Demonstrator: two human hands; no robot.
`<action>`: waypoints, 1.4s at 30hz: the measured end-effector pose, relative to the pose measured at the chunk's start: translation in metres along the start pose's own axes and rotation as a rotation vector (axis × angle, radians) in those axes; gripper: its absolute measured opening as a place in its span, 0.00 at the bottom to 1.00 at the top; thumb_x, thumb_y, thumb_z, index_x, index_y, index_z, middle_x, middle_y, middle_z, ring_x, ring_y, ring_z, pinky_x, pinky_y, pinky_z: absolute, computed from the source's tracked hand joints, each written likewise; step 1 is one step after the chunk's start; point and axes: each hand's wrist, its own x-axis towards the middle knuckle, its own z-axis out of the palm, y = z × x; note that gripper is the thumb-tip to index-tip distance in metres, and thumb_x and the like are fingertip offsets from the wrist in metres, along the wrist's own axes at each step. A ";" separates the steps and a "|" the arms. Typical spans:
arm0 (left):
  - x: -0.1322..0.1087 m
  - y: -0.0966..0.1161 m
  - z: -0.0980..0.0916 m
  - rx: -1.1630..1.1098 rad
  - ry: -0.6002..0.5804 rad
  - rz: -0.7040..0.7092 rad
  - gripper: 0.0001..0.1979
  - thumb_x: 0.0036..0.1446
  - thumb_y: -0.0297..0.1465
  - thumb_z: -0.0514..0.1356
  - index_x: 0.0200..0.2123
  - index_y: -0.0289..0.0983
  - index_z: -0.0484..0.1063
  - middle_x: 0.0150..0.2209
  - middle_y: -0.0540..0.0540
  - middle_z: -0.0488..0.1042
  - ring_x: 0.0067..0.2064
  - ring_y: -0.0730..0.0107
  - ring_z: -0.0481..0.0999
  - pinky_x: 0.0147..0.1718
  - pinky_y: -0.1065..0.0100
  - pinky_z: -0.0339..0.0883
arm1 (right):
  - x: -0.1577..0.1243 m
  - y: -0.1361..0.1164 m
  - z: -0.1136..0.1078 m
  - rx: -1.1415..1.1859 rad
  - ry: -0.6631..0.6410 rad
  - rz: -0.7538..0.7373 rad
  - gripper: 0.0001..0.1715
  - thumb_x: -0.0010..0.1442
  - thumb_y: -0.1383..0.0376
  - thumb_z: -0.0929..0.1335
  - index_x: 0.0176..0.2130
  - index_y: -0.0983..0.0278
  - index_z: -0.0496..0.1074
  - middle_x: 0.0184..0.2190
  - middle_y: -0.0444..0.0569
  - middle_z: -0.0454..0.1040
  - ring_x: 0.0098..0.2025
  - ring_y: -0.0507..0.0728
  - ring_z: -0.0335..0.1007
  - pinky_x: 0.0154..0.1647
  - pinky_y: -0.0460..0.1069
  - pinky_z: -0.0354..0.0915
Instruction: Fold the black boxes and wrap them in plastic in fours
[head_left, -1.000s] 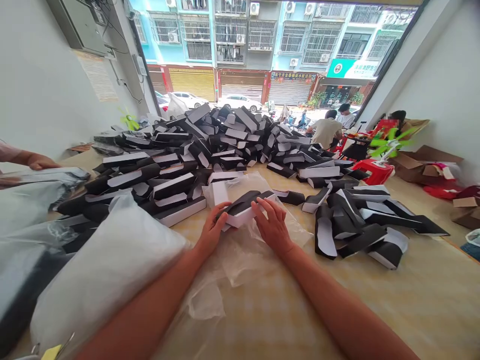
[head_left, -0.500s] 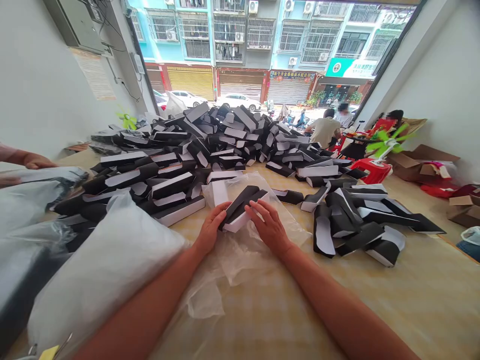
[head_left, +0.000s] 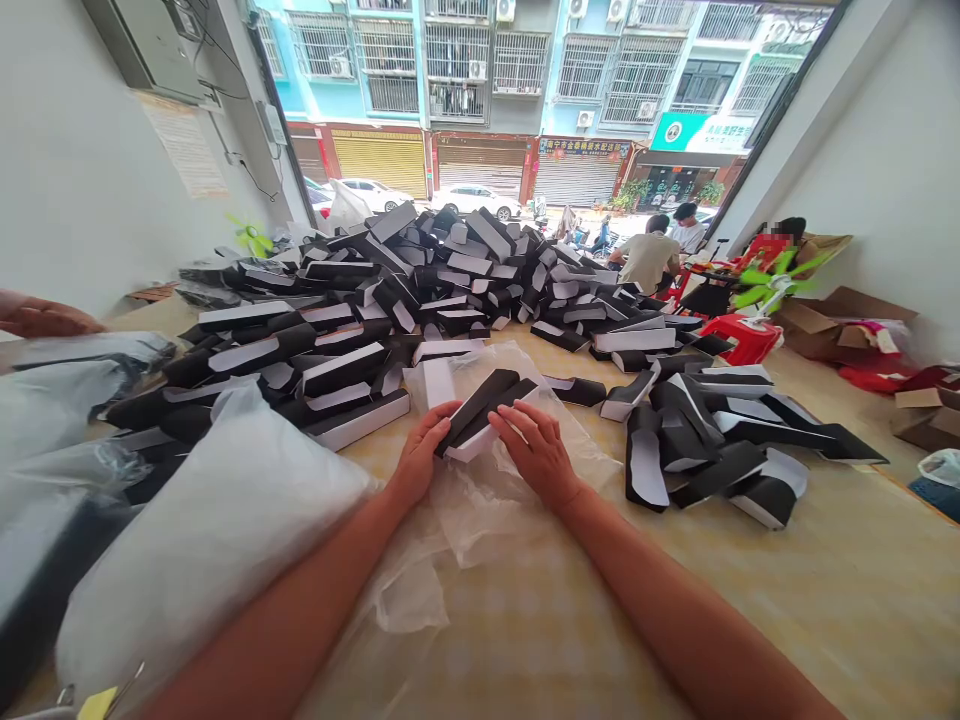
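Observation:
Both my hands hold one long black-and-white box (head_left: 484, 412) over a sheet of thin clear plastic (head_left: 480, 505) on the table. My left hand (head_left: 421, 455) is closed on the box's near left end. My right hand (head_left: 538, 452) presses its fingers against the box's right side. A white box (head_left: 433, 384) lies just behind them. A big heap of the same black-and-white boxes (head_left: 420, 290) fills the table beyond my hands.
A white plastic bag (head_left: 202, 535) bulges at my left. Flat black sleeves (head_left: 720, 445) lie scattered at the right. Another person's hand (head_left: 41, 318) works at the far left by grey bags. People sit by a red stool (head_left: 739, 338) near the open front.
The box has been tilted up slightly in my hands and held closer. The other person's hand at the far left has moved back toward the edge.

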 end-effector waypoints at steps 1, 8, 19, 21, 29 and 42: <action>0.000 0.000 0.000 -0.001 0.003 0.000 0.21 0.60 0.44 0.60 0.52 0.40 0.76 0.50 0.46 0.79 0.51 0.58 0.75 0.48 0.65 0.67 | -0.001 0.000 0.000 0.010 -0.004 0.005 0.27 0.69 0.71 0.65 0.64 0.56 0.65 0.54 0.51 0.76 0.62 0.59 0.66 0.59 0.55 0.63; 0.001 0.001 0.002 0.013 0.031 -0.002 0.22 0.58 0.45 0.62 0.51 0.39 0.76 0.50 0.46 0.79 0.50 0.58 0.75 0.48 0.64 0.66 | -0.001 0.001 0.000 0.023 -0.004 0.002 0.30 0.69 0.71 0.64 0.67 0.55 0.60 0.54 0.51 0.76 0.61 0.59 0.67 0.60 0.55 0.61; 0.000 -0.001 0.000 -0.006 -0.024 -0.017 0.22 0.58 0.44 0.63 0.52 0.41 0.75 0.51 0.47 0.78 0.51 0.58 0.76 0.47 0.65 0.68 | 0.002 0.002 -0.003 0.007 0.004 -0.023 0.26 0.70 0.72 0.63 0.64 0.56 0.64 0.54 0.51 0.76 0.61 0.59 0.67 0.59 0.55 0.62; 0.000 0.000 0.000 -0.010 -0.026 -0.015 0.22 0.57 0.44 0.64 0.53 0.42 0.75 0.50 0.47 0.78 0.49 0.60 0.76 0.45 0.65 0.69 | 0.002 0.001 -0.003 0.008 0.008 -0.025 0.27 0.70 0.72 0.63 0.65 0.56 0.63 0.53 0.51 0.76 0.61 0.59 0.67 0.59 0.55 0.62; -0.003 0.006 0.003 0.043 -0.061 -0.009 0.24 0.55 0.45 0.65 0.52 0.40 0.75 0.43 0.46 0.81 0.42 0.60 0.79 0.43 0.64 0.70 | -0.001 0.001 -0.003 0.062 0.010 -0.016 0.29 0.68 0.72 0.65 0.65 0.55 0.64 0.53 0.52 0.76 0.61 0.59 0.67 0.60 0.54 0.61; -0.003 0.004 0.004 -0.027 -0.134 0.068 0.32 0.52 0.39 0.69 0.58 0.43 0.66 0.54 0.42 0.73 0.49 0.59 0.77 0.46 0.63 0.71 | 0.012 -0.003 -0.007 0.259 0.185 0.083 0.29 0.66 0.71 0.67 0.63 0.60 0.60 0.60 0.58 0.64 0.68 0.64 0.58 0.62 0.62 0.68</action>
